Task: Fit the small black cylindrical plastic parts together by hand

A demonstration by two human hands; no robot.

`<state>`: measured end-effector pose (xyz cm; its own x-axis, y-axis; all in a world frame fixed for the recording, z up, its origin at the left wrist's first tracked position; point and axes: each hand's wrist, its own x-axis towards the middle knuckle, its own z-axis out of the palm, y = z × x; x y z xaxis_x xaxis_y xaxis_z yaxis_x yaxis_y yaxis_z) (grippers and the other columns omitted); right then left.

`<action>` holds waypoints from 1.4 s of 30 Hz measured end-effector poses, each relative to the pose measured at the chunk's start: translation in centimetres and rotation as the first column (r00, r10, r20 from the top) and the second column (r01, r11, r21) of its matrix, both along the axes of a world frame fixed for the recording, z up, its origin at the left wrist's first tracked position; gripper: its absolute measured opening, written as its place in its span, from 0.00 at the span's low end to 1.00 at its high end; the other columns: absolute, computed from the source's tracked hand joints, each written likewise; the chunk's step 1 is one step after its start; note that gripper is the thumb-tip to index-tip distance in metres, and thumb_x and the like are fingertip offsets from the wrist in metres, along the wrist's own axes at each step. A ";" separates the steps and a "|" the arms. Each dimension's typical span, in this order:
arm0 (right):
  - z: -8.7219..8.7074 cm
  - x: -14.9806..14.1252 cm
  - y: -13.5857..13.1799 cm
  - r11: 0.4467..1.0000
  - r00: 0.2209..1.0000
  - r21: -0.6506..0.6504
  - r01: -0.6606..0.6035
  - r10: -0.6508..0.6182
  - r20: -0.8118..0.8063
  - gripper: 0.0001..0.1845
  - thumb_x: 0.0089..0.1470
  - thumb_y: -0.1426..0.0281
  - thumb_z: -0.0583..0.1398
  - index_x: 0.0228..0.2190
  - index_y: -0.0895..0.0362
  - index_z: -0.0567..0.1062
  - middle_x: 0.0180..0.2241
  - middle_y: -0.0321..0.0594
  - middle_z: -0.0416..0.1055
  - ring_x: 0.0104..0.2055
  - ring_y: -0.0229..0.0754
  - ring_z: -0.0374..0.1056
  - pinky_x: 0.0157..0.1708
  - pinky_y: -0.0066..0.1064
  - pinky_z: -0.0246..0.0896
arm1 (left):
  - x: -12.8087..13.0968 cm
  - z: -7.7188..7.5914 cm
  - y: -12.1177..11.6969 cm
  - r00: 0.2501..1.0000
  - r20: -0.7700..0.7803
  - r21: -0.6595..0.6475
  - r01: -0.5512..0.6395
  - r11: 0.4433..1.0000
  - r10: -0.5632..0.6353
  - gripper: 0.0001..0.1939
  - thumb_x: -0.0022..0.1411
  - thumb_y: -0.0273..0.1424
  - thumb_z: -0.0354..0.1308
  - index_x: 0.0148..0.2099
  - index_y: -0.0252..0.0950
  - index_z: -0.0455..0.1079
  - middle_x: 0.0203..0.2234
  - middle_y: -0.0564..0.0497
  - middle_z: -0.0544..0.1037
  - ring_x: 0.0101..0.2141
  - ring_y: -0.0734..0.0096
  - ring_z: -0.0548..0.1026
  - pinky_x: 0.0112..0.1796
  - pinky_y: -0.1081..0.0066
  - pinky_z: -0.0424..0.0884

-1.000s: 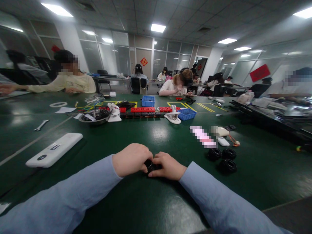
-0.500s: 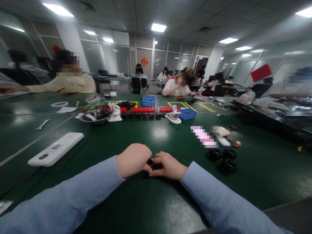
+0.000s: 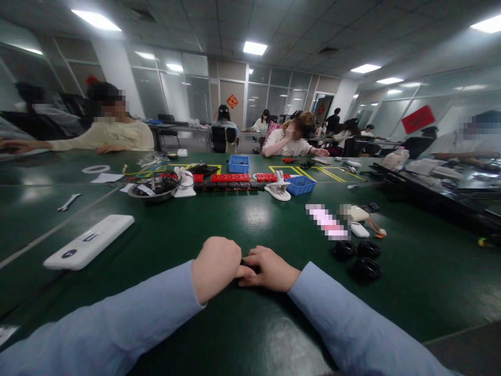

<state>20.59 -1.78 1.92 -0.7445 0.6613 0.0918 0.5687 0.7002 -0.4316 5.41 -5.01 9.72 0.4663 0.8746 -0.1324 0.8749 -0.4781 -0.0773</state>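
My left hand (image 3: 219, 265) is bent down at the wrist with its fingers curled, its thumb reaching across to my right hand (image 3: 273, 268). My right hand's fingers and thumb are closed from the other side. Between them sits a small black part (image 3: 256, 269), mostly hidden by the fingers; its kind cannot be made out. Both hands touch it just above the green table (image 3: 235, 334). Right of my right hand lie three black tyre-like wheels, the nearest one (image 3: 366, 269) largest in view.
A white power-bank-like device (image 3: 91, 242) lies at left, with a wrench (image 3: 69, 202) beyond it. Further back stand a metal bowl (image 3: 151, 195), red blocks (image 3: 230, 178), a white clamp (image 3: 278, 186) and a blue bin (image 3: 300, 185). Co-workers sit around the table.
My left hand has turned over the black part, and its thumb has swung across toward my right fingers. The part is now more covered. My right hand has hardly moved.
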 end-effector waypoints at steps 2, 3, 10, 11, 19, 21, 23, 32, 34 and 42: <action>0.0 0.0 0.0 1.000 1.000 -0.004 0.003 -0.003 -0.001 0.16 0.45 0.56 0.63 0.27 0.57 0.74 0.26 0.35 0.63 0.31 0.37 0.59 0.31 0.27 0.51 | -0.5 0.4 -0.1 0.998 -0.054 0.026 -0.023 0.999 0.024 0.37 0.59 0.55 0.40 0.28 0.27 0.75 0.23 0.37 0.75 0.29 0.52 0.75 0.26 0.67 0.65; 0.1 0.1 0.0 1.000 1.000 -0.006 0.007 -0.008 -0.002 0.16 0.45 0.56 0.63 0.28 0.57 0.75 0.26 0.35 0.63 0.31 0.37 0.59 0.31 0.27 0.51 | -0.8 0.8 -0.1 0.996 -0.075 0.041 -0.034 0.999 0.037 0.36 0.60 0.55 0.40 0.30 0.28 0.75 0.24 0.37 0.76 0.30 0.53 0.76 0.27 0.67 0.66; 0.5 0.0 -0.1 1.000 1.000 -0.021 -0.008 0.008 0.008 0.16 0.46 0.58 0.63 0.33 0.57 0.76 0.28 0.37 0.67 0.34 0.39 0.62 0.35 0.29 0.53 | -2.8 2.7 0.7 0.941 0.141 0.030 0.305 0.952 -0.306 0.19 0.54 0.41 0.60 0.48 0.41 0.70 0.43 0.49 0.73 0.44 0.63 0.70 0.41 0.70 0.65; 0.6 -0.1 -0.1 1.000 1.000 -0.021 -0.007 0.007 0.015 0.16 0.46 0.58 0.63 0.33 0.57 0.76 0.29 0.38 0.68 0.34 0.40 0.62 0.35 0.29 0.53 | -2.9 2.7 0.8 0.925 0.150 0.025 0.351 0.936 -0.350 0.19 0.53 0.38 0.62 0.48 0.42 0.70 0.45 0.50 0.72 0.46 0.64 0.69 0.42 0.70 0.65; 0.7 -0.1 -0.2 1.000 0.999 -0.028 0.010 -0.009 0.032 0.20 0.46 0.58 0.63 0.39 0.57 0.76 0.29 0.39 0.67 0.35 0.41 0.62 0.35 0.29 0.54 | -2.8 1.4 1.9 0.910 0.082 -0.090 0.412 0.907 -0.406 0.19 0.52 0.29 0.64 0.47 0.47 0.71 0.41 0.53 0.74 0.43 0.67 0.71 0.42 0.72 0.65; 0.7 0.0 -0.2 1.000 1.000 -0.030 0.007 -0.006 0.025 0.20 0.46 0.58 0.63 0.39 0.57 0.76 0.30 0.39 0.67 0.35 0.41 0.62 0.35 0.29 0.54 | -2.8 1.2 2.1 0.905 0.097 -0.078 0.422 0.903 -0.414 0.17 0.52 0.29 0.64 0.46 0.47 0.71 0.40 0.54 0.75 0.42 0.68 0.72 0.41 0.73 0.65; 0.7 0.0 -0.2 1.000 1.000 -0.028 0.005 -0.004 0.022 0.20 0.46 0.59 0.64 0.39 0.57 0.76 0.30 0.39 0.67 0.35 0.41 0.62 0.36 0.29 0.54 | -2.7 1.1 2.2 0.900 0.108 -0.071 0.430 0.900 -0.422 0.16 0.52 0.30 0.64 0.45 0.46 0.72 0.39 0.55 0.76 0.42 0.69 0.72 0.41 0.73 0.66; 0.8 0.0 -0.2 0.999 1.000 -0.037 0.004 -0.003 0.011 0.19 0.46 0.59 0.64 0.38 0.56 0.76 0.30 0.38 0.67 0.35 0.40 0.62 0.35 0.29 0.53 | -2.5 1.1 2.3 0.911 0.122 -0.105 0.407 0.907 -0.394 0.17 0.52 0.29 0.64 0.46 0.45 0.72 0.40 0.55 0.76 0.42 0.68 0.73 0.42 0.73 0.66; 0.8 0.0 -0.2 0.999 1.000 -0.033 0.006 -0.005 0.015 0.19 0.46 0.58 0.64 0.38 0.56 0.76 0.29 0.39 0.67 0.35 0.40 0.62 0.35 0.29 0.53 | -2.5 1.0 2.3 0.914 0.121 -0.107 0.399 0.911 -0.386 0.17 0.52 0.29 0.63 0.46 0.45 0.72 0.39 0.55 0.77 0.42 0.68 0.73 0.41 0.74 0.66; 0.6 0.0 -0.2 0.999 1.000 -0.033 0.000 0.000 0.007 0.18 0.46 0.59 0.64 0.38 0.56 0.76 0.30 0.39 0.68 0.35 0.40 0.62 0.35 0.29 0.53 | -2.6 0.8 2.2 0.924 0.118 -0.101 0.375 0.922 -0.363 0.16 0.51 0.29 0.64 0.45 0.45 0.72 0.38 0.55 0.77 0.40 0.69 0.73 0.39 0.75 0.66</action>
